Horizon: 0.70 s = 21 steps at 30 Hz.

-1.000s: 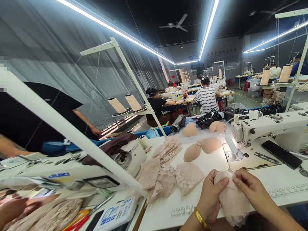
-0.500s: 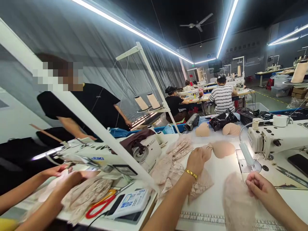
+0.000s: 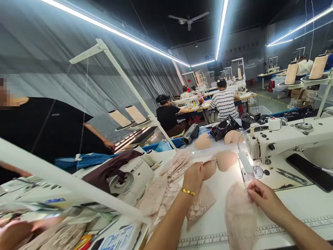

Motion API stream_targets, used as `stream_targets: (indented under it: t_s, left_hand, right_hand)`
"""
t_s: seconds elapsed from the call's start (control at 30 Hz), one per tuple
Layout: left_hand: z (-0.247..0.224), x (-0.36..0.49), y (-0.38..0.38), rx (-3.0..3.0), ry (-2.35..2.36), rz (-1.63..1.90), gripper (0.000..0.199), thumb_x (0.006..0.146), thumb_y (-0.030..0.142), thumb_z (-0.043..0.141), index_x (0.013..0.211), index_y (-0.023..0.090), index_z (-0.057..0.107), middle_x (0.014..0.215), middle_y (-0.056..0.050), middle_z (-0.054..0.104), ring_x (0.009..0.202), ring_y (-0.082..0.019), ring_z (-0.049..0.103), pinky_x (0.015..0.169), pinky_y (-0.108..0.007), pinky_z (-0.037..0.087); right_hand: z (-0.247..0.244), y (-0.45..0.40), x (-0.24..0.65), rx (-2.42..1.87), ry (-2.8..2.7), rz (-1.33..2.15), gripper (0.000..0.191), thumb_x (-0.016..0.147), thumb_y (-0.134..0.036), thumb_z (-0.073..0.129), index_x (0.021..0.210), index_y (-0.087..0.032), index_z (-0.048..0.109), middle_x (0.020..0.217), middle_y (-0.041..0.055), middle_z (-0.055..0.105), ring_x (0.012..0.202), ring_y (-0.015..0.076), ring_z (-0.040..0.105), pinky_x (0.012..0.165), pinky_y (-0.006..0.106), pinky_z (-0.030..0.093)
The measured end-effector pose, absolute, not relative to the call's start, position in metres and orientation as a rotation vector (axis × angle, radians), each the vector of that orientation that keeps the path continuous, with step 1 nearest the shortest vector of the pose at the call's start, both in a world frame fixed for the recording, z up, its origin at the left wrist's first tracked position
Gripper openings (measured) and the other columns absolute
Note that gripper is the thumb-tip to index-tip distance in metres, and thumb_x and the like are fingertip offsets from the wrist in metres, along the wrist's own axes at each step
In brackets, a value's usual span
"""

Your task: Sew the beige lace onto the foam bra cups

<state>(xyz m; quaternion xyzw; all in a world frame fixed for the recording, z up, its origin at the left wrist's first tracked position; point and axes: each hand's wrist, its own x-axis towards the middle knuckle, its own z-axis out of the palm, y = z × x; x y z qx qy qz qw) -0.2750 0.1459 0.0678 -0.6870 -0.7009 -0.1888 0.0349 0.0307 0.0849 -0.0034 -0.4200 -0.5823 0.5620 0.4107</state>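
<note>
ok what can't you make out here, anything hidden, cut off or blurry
- Left hand, head view: its own back hides most fingertips, so I can't tell whether it grips the cup.
- Fabric at the right hand, head view: its lower end is cut off by the bottom edge.
- Wall lettering, head view: too small and blurred to read.
</note>
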Motion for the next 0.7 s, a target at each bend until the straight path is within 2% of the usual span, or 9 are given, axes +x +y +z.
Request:
stream_targets:
  t_s: [0.07,0.13,0.27,0.37,0.43,0.47,0.57,0.63,0.7]
  left_hand:
    - [0.084,-0.267,0.134,-2.148,-2.113,-0.667,0.036,0.110,0.029,0.040,0.107,0.017,0.074,0.110,-0.015,0.076,0.105,-0.029,0.071,0.094,-0.040,0.054]
    - [0.096,-0.253,0.119,-2.276,-2.053,-0.727,0.037,0.110,0.032,0.038,0.107,0.020,0.074,0.110,-0.009,0.077,0.102,-0.025,0.071,0.090,-0.035,0.054]
    - [0.098,-0.214,0.091,-2.815,-1.859,-0.655,0.028,0.106,0.034,0.052,0.091,0.022,0.072,0.091,-0.002,0.076,0.084,-0.021,0.070,0.074,-0.030,0.050]
    - [0.085,-0.193,0.087,-3.004,-1.748,-0.540,0.020,0.099,0.023,0.061,0.084,0.018,0.071,0.085,-0.005,0.074,0.083,-0.024,0.069,0.075,-0.034,0.049]
    - [0.078,-0.186,0.094,-3.061,-1.699,-0.507,0.005,0.093,0.022,0.072,0.089,0.018,0.074,0.093,-0.007,0.076,0.091,-0.027,0.070,0.083,-0.037,0.052]
    - [0.077,-0.185,0.100,-3.113,-1.659,-0.507,0.014,0.088,0.023,0.080,0.100,0.019,0.076,0.105,-0.008,0.078,0.101,-0.028,0.071,0.090,-0.038,0.053]
    - [0.079,-0.183,0.119,-3.477,-1.461,-0.457,0.070,0.076,0.033,0.095,0.138,0.024,0.063,0.144,-0.009,0.067,0.130,-0.029,0.064,0.110,-0.039,0.050]
    - [0.081,-0.183,0.127,-3.713,-1.299,-0.326,0.064,0.078,0.036,0.093,0.133,0.024,0.064,0.133,-0.006,0.073,0.121,-0.025,0.069,0.103,-0.035,0.054]
    - [0.084,-0.184,0.130,-3.693,-1.237,-0.295,0.038,0.081,0.034,0.090,0.110,0.022,0.068,0.097,0.002,0.075,0.090,-0.018,0.072,0.079,-0.026,0.055]
  right_hand:
    - [-0.003,0.085,0.031,-1.065,-1.442,1.415,0.044,0.091,-0.068,0.068,0.090,-0.024,0.067,0.077,-0.0012,0.065,0.074,0.0214,0.065,0.067,0.032,0.048]
    - [-0.003,0.085,0.033,-1.073,-1.417,1.419,0.052,0.091,-0.075,0.065,0.090,-0.023,0.067,0.080,0.0004,0.068,0.074,0.0216,0.066,0.068,0.033,0.050]
    - [-0.004,0.083,0.036,-1.066,-1.389,1.419,0.064,0.096,-0.083,0.048,0.098,-0.022,0.069,0.088,0.0049,0.072,0.076,0.0226,0.068,0.072,0.036,0.053]
    - [-0.007,0.080,0.034,-1.055,-1.406,1.390,0.061,0.092,-0.081,0.058,0.105,-0.022,0.069,0.085,0.0039,0.071,0.076,0.0231,0.067,0.072,0.036,0.054]
    - [-0.009,0.076,0.032,-1.053,-1.417,1.366,0.054,0.089,-0.074,0.069,0.107,-0.023,0.068,0.083,0.0018,0.070,0.078,0.0233,0.067,0.072,0.036,0.054]
    - [-0.010,0.073,0.032,-1.050,-1.443,1.344,0.048,0.090,-0.068,0.071,0.108,-0.024,0.067,0.082,0.0012,0.070,0.079,0.0233,0.068,0.073,0.036,0.054]
    - [-0.008,0.065,0.034,-1.025,-1.685,1.171,0.025,0.101,-0.047,0.064,0.113,-0.025,0.065,0.086,0.0019,0.073,0.083,0.0230,0.070,0.077,0.036,0.055]
    - [0.000,0.062,0.039,-0.956,-1.892,0.917,0.017,0.106,-0.034,0.057,0.119,-0.026,0.064,0.096,0.0040,0.076,0.088,0.0227,0.072,0.079,0.036,0.057]
    - [0.012,0.064,0.045,-0.844,-2.011,0.598,0.019,0.108,-0.025,0.053,0.125,-0.027,0.062,0.103,0.0055,0.077,0.089,0.0217,0.073,0.078,0.034,0.057]
